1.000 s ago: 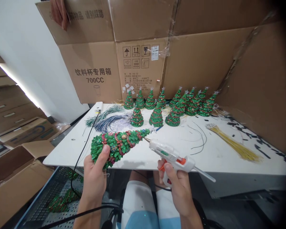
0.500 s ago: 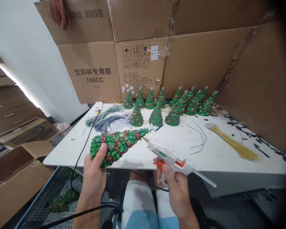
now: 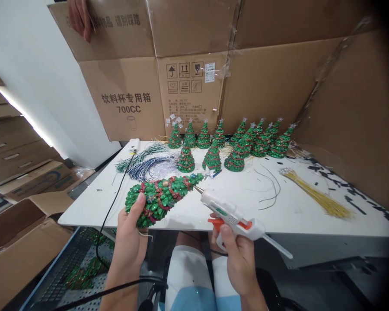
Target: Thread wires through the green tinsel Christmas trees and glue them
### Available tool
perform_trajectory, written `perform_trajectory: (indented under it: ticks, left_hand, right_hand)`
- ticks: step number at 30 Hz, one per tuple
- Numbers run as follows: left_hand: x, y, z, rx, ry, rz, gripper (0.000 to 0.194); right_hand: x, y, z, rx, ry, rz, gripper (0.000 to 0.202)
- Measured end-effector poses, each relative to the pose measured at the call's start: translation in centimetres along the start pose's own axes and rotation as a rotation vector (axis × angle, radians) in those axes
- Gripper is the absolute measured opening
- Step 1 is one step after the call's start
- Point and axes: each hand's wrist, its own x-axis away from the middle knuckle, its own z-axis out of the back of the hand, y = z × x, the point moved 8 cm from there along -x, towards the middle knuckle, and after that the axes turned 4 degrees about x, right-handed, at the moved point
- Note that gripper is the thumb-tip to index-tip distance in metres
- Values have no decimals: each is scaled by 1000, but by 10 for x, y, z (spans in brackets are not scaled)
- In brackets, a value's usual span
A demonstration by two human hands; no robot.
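Note:
My left hand is closed round the base of a small green Christmas tree, tilted on its side with its tip to the right. Red garland and small baubles wind over it, and a clear star sits on its tip. My right hand grips a white hot glue gun by the handle, with fingers at the orange trigger. Its metal nozzle points at the tree just below the star; whether it touches cannot be made out. A glue stick sticks out from the back of the gun.
Several upright Christmas trees stand at the back of the white table. Bundles of green and blue cord lie left, yellow ties and black bits right. Cardboard walls the back. A basket holds more trees.
The tree and my left hand have shifted very slightly to the right. The glue gun's back end has dipped a little, while its nozzle stays by the tree's tip.

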Motion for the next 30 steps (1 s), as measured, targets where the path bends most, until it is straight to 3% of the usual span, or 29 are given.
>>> perform_trajectory:
  ticks: [4, 8, 14, 18, 22, 30]
  left_hand:
    - [-4, -6, 5, 65, 54, 85, 33]
    - [-9, -11, 9, 139, 137, 179, 16]
    - [-11, -10, 11, 163, 167, 215, 17]
    - [-10, -11, 10, 154, 149, 209, 18]
    - [-10, -12, 8, 147, 144, 206, 19]
    - [-6, -14, 6, 122, 101, 197, 13]
  right_hand:
    - [2, 10, 6, 33, 81, -11, 37]
    - [-8, 5, 15, 127, 101, 69, 36]
    - [-34, 23, 17, 631, -26, 77, 36]
    - [-43, 46, 17, 853, 19, 108, 38]
    - [-45, 60, 15, 934, 34, 98, 36]
    - [-40, 61, 5, 920, 13, 131, 41]
